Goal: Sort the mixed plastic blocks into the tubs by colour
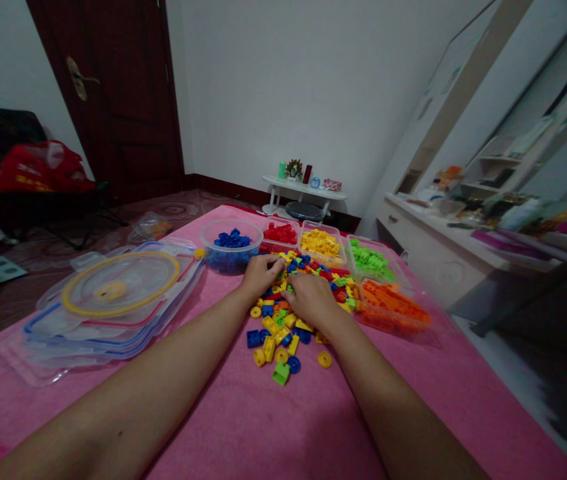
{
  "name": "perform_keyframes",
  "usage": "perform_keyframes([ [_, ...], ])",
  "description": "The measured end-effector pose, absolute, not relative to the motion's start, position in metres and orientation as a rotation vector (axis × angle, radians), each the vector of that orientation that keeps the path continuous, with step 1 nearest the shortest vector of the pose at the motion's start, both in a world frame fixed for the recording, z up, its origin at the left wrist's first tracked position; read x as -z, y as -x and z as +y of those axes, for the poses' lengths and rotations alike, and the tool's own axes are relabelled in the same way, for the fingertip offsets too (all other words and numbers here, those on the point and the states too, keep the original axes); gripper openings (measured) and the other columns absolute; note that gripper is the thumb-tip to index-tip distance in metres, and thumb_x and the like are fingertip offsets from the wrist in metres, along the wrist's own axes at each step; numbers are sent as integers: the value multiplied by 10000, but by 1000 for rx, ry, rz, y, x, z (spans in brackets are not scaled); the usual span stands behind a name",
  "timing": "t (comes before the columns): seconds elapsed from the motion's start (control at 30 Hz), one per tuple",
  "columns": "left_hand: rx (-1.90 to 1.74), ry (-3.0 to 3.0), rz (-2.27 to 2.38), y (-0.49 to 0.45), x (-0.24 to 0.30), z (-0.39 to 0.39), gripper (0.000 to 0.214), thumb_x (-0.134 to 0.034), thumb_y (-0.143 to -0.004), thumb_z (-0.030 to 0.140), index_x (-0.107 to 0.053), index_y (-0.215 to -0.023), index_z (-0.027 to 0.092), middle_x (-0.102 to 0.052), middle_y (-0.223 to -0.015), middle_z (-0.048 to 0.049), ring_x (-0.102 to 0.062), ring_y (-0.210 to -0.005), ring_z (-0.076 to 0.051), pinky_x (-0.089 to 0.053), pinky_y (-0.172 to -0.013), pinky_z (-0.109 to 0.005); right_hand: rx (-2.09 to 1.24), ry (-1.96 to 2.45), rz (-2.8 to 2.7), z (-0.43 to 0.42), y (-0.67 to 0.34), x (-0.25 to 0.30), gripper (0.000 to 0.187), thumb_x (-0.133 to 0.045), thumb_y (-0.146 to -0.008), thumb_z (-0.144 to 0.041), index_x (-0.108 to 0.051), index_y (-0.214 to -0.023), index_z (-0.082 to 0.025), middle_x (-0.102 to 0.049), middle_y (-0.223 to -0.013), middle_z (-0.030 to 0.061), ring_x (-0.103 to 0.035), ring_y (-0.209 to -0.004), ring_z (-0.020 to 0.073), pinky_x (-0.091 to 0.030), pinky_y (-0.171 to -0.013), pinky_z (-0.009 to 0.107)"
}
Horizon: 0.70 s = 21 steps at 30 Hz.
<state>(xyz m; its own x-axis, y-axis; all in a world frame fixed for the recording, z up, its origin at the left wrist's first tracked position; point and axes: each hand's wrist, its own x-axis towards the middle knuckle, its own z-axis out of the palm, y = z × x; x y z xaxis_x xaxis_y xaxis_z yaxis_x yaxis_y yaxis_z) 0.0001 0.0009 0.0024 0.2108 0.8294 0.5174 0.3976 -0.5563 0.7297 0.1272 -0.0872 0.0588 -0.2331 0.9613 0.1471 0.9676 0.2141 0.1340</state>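
Observation:
A pile of small mixed-colour plastic blocks lies on the pink cloth. My left hand rests on the pile's far left part, fingers curled down among the pieces. My right hand lies palm down on the pile's middle, fingers bent over the blocks. What either hand grips is hidden under the fingers. Behind the pile stand a round tub of blue blocks, a box of red blocks, a box of yellow blocks, a box of green blocks and a box of orange blocks.
Stacked clear lids lie on the cloth at the left. A dark door and a chair with a red bag are at the far left. A small white table stands by the wall. A cluttered dresser runs along the right.

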Motion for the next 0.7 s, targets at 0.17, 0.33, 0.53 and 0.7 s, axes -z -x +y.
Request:
perform_keyframes([
  [0.17, -1301, -2057, 1141, 0, -1, 2, 373, -444, -843, 351, -653, -647, 112, -541, -558, 12, -447, -545, -98, -285, -531, -221, 325, 1910, -2413, -87, -128, -57, 301, -500, -849, -424, -647, -976, -194, -692, -947, 93, -648, -864, 247, -469, -726, 322],
  [0.33, -1295, -2075, 1146, 0, 0, 3, 373, -444, -843, 350, -653, -645, 114, -532, -554, 16, -434, -538, -95, -277, -528, -223, 320, 1911, -2418, -87, -128, -58, 294, -509, -845, -418, -648, -973, -192, -692, -945, 91, -649, -865, 246, -471, -732, 317],
  [0.53, -1305, -2070, 1141, 0, 1, 2, 384, -437, -844, 367, -622, -619, 117, -491, -538, 20, -421, -542, -95, -270, -524, -220, 321, 1917, -2414, -88, -127, -59, 297, -508, -843, -414, -652, -968, -187, -691, -945, 94, -648, -873, 250, -472, -733, 316],
  [0.7, -1316, -2058, 1133, 0, 0, 2, 381, -442, -838, 371, -593, -592, 122, -456, -525, 25, -411, -539, -93, -266, -517, -218, 323, 1916, -2424, -88, -127, -59, 304, -496, -849, -414, -647, -986, -188, -688, -958, 98, -646, -873, 256, -471, -738, 337],
])
